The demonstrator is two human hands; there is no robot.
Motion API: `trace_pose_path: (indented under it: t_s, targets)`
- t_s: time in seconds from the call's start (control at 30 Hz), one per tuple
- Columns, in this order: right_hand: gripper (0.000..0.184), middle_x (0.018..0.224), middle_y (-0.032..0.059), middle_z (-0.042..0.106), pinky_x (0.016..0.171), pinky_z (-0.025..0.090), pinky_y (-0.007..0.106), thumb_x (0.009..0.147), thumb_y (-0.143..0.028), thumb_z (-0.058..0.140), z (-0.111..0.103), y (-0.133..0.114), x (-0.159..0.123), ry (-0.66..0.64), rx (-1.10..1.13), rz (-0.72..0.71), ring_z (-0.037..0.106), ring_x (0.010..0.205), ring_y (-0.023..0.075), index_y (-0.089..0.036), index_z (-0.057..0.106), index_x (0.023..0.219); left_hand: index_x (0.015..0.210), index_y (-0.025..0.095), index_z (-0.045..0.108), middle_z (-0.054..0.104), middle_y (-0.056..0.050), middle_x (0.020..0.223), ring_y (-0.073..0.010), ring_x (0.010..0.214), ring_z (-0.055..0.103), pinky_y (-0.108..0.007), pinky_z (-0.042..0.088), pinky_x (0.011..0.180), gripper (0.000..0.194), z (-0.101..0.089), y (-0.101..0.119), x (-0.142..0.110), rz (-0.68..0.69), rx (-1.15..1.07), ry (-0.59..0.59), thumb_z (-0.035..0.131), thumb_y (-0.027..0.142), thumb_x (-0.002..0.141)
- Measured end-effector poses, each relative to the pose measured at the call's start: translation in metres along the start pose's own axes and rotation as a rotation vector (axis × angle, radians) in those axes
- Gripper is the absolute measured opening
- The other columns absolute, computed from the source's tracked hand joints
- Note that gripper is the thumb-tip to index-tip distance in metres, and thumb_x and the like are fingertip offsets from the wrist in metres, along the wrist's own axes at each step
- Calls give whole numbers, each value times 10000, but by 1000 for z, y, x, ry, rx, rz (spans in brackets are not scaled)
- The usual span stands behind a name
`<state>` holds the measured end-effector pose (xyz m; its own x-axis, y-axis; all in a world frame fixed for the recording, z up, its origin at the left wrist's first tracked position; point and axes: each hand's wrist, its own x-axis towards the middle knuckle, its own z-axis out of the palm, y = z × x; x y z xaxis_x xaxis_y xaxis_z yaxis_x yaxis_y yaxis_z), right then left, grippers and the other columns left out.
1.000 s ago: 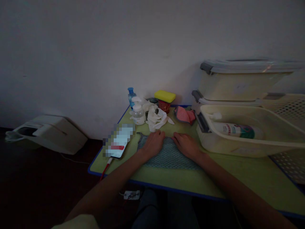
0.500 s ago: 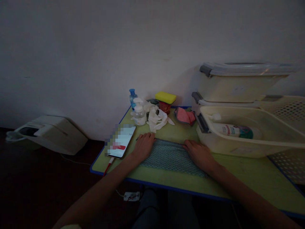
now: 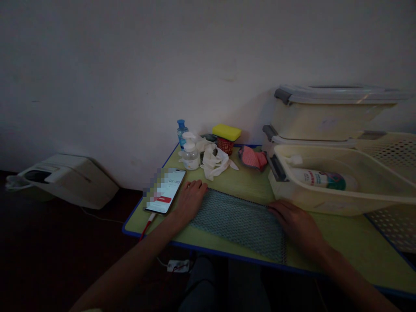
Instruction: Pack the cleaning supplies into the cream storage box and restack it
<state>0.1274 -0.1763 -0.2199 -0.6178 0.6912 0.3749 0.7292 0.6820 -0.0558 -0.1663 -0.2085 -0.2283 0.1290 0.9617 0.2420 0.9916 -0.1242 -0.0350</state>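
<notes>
A blue-grey textured cloth point(image 3: 242, 223) with a dark stitched edge lies spread on the green table point(image 3: 344, 242), its near right corner close to the front edge. My left hand point(image 3: 192, 197) rests palm down on the cloth's far left corner, fingers stretched over it and hiding that part. At the far right corner, my right hand point(image 3: 297, 221) has its fingers closed on the cloth's edge. Just left of my left hand lies a lit phone point(image 3: 165, 190) with a red and white cable plugged in.
Behind the cloth stand a pump bottle point(image 3: 190, 157), a blue bottle point(image 3: 181, 134), crumpled white plastic point(image 3: 214, 162), a yellow sponge point(image 3: 226, 131) on a red basket point(image 3: 225, 146), and a pink cloth point(image 3: 252, 157). Right, an open cream bin point(image 3: 325, 203) holds a white bottle point(image 3: 320, 178); lidded boxes point(image 3: 325, 121) stack behind.
My right hand has moved right and toward me with the cloth's corner, and the cloth is spread wider. My left hand has shifted slightly left.
</notes>
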Motion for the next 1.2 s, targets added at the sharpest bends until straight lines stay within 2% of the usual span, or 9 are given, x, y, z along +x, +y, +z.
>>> trace_pose_path:
  t_s: [0.17, 0.5, 0.7, 0.93, 1.2]
  targets:
    - [271, 790, 64, 636, 592, 505, 292, 863, -190, 360, 7, 2, -5, 32, 65, 87, 626, 675, 180, -179, 631, 871, 903, 172, 567, 574, -68, 912, -210, 858, 539, -352, 360, 774, 216, 5, -5, -2, -46, -11, 14, 352, 148, 889]
    - [302, 818, 67, 644, 614, 521, 301, 864, -187, 329, 15, 2, -15, 145, 74, 88, 632, 688, 184, -188, 624, 930, 880, 168, 556, 582, -62, 882, -212, 862, 548, -344, 382, 766, 136, 5, -5, -2, -121, -121, 45, 422, 184, 875]
    - [275, 800, 65, 647, 673, 522, 303, 884, -265, 351, 16, 3, -13, 209, 109, 82, 630, 727, 182, -181, 613, 870, 855, 169, 545, 589, -49, 875, -202, 849, 551, -336, 400, 771, 106, 5, -6, -3, -153, -204, 80, 444, 198, 870]
    - [238, 773, 68, 634, 666, 517, 318, 869, -261, 386, 15, 2, -13, 206, 130, 86, 617, 718, 188, -175, 605, 836, 866, 167, 551, 578, -65, 911, -210, 862, 541, -343, 408, 772, 145, 3, -6, -2, -169, -181, 66, 407, 153, 871]
    - [195, 701, 49, 610, 616, 504, 295, 830, -266, 447, 12, 2, -13, 234, 189, 114, 601, 658, 175, -196, 606, 741, 811, 166, 530, 565, -57, 861, -207, 836, 533, -333, 412, 747, 97, 2, -7, -2, -182, -207, 74, 445, 138, 847]
